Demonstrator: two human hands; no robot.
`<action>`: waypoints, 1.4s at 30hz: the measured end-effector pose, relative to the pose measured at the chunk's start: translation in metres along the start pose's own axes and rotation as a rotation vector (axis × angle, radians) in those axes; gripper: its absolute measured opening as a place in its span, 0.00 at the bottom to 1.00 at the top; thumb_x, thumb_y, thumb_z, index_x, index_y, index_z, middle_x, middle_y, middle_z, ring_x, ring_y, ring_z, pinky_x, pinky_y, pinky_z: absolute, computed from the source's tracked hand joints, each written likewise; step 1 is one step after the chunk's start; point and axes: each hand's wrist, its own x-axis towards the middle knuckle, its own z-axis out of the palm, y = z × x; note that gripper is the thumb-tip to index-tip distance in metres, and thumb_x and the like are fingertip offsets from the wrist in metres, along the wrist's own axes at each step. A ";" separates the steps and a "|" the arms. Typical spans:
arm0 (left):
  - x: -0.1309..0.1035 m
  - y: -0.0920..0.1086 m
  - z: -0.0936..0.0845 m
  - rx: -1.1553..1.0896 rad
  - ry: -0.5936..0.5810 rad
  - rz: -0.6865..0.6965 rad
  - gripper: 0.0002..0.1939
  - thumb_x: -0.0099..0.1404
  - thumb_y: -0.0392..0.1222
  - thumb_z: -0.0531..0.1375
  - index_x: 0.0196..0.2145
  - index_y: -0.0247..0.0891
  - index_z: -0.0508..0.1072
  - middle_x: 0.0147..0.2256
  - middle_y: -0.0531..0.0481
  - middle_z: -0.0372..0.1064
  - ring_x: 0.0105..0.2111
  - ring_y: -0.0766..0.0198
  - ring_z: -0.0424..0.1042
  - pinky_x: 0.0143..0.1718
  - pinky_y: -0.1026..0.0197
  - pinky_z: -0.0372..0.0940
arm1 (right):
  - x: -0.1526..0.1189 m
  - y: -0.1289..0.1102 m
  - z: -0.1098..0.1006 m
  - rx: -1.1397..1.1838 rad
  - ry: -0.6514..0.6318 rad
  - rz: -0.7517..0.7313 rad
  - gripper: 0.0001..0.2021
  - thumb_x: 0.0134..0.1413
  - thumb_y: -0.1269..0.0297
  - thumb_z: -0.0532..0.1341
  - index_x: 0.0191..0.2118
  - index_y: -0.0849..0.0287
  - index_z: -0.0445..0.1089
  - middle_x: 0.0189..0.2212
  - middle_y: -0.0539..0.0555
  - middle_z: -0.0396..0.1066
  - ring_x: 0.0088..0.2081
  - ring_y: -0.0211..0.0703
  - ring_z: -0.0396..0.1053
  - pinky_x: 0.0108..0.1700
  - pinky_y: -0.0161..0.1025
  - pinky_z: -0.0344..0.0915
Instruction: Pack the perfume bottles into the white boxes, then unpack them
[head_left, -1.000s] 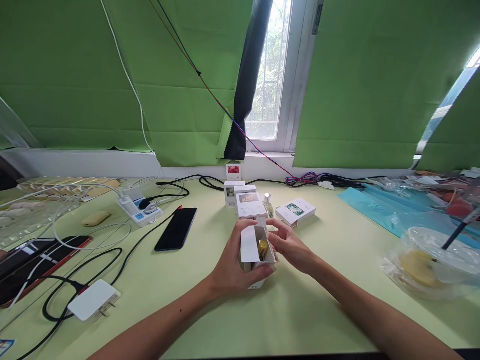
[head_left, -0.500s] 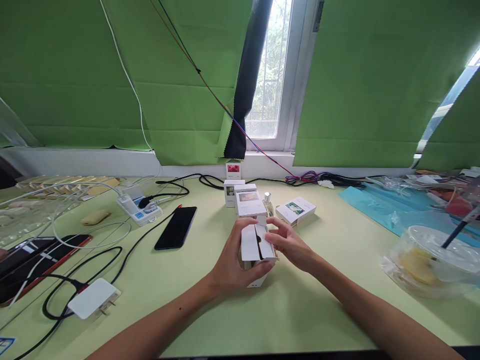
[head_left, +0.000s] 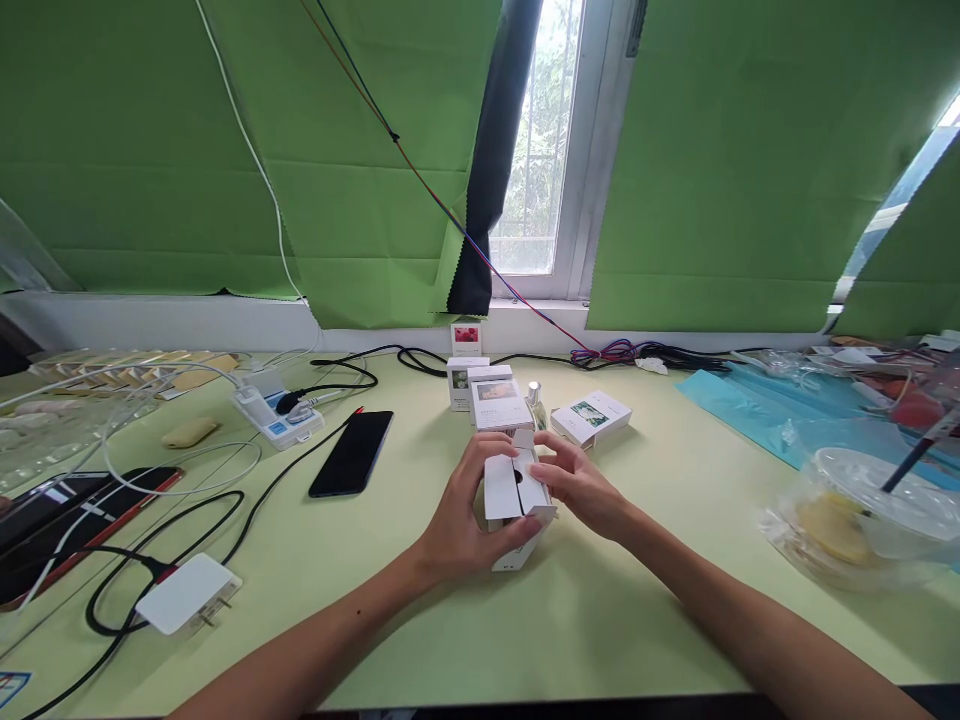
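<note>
A small white carton (head_left: 507, 488) stands on the table with its top flaps folded inward and a dark round hole between them. My left hand (head_left: 469, 520) is wrapped round its left and near sides. At the right, my right hand (head_left: 574, 480) grips the carton's edge and presses a flap with the thumb; a narrow end tab sticks up at the far side. Just behind stands a white picture box (head_left: 499, 402), with a glass perfume bottle (head_left: 535, 405) beside it. Another white box with a green picture (head_left: 591, 418) lies flat to the right.
A black phone (head_left: 351, 454), a power strip (head_left: 277, 415) and a white charger (head_left: 189, 594) with looping cables occupy the left. More boxes (head_left: 466, 340) stand at the back. A lidded plastic cup (head_left: 862, 520) and blue sheeting (head_left: 750, 410) are at the right.
The two flaps on top of the carton now lie flatter and closer together, the gap between them narrower. Both hands keep nearly the same hold.
</note>
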 end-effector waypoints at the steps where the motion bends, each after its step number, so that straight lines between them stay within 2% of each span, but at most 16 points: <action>1: 0.000 0.000 0.000 0.001 0.000 0.001 0.25 0.59 0.45 0.70 0.51 0.44 0.66 0.52 0.43 0.64 0.55 0.47 0.68 0.52 0.49 0.68 | 0.000 -0.001 0.000 -0.002 0.001 0.001 0.22 0.51 0.50 0.73 0.47 0.53 0.68 0.30 0.47 0.72 0.26 0.35 0.65 0.27 0.33 0.60; 12: 0.001 -0.003 -0.003 0.063 0.014 0.028 0.22 0.58 0.48 0.70 0.46 0.42 0.69 0.50 0.42 0.67 0.55 0.47 0.68 0.50 0.49 0.69 | 0.000 -0.003 0.001 -0.005 -0.009 0.001 0.23 0.52 0.51 0.73 0.48 0.55 0.67 0.28 0.47 0.70 0.26 0.35 0.63 0.27 0.33 0.61; 20: 0.002 -0.003 -0.004 0.075 -0.005 0.027 0.19 0.58 0.47 0.71 0.45 0.43 0.71 0.50 0.42 0.66 0.54 0.48 0.70 0.49 0.51 0.70 | 0.000 -0.003 0.001 -0.010 -0.026 -0.012 0.23 0.53 0.51 0.72 0.49 0.55 0.67 0.29 0.47 0.70 0.26 0.35 0.63 0.27 0.34 0.61; 29: 0.005 0.000 -0.006 0.086 -0.035 0.035 0.18 0.58 0.44 0.70 0.44 0.42 0.71 0.49 0.44 0.66 0.54 0.49 0.69 0.52 0.51 0.68 | 0.000 -0.002 0.001 -0.037 -0.036 -0.032 0.21 0.54 0.51 0.71 0.47 0.54 0.67 0.30 0.47 0.70 0.26 0.35 0.62 0.27 0.33 0.61; 32: 0.004 0.001 -0.005 0.056 -0.018 0.023 0.21 0.57 0.44 0.70 0.46 0.43 0.69 0.49 0.44 0.66 0.55 0.49 0.68 0.52 0.50 0.67 | 0.000 -0.002 0.001 -0.062 -0.040 -0.049 0.20 0.55 0.51 0.71 0.46 0.54 0.67 0.29 0.47 0.69 0.26 0.34 0.62 0.27 0.33 0.61; 37: -0.001 0.001 -0.002 -0.104 -0.049 -0.114 0.28 0.60 0.44 0.69 0.54 0.46 0.61 0.53 0.45 0.64 0.44 0.55 0.74 0.42 0.55 0.71 | 0.002 -0.002 0.002 -0.109 -0.037 -0.065 0.21 0.56 0.48 0.70 0.47 0.55 0.67 0.28 0.47 0.69 0.25 0.35 0.63 0.27 0.33 0.62; 42: -0.004 0.001 -0.002 -0.137 -0.039 -0.169 0.32 0.61 0.47 0.68 0.57 0.47 0.58 0.50 0.46 0.66 0.42 0.57 0.72 0.40 0.57 0.71 | 0.001 -0.003 0.003 -0.151 -0.013 -0.069 0.21 0.56 0.47 0.69 0.47 0.55 0.68 0.28 0.48 0.69 0.27 0.38 0.66 0.28 0.34 0.63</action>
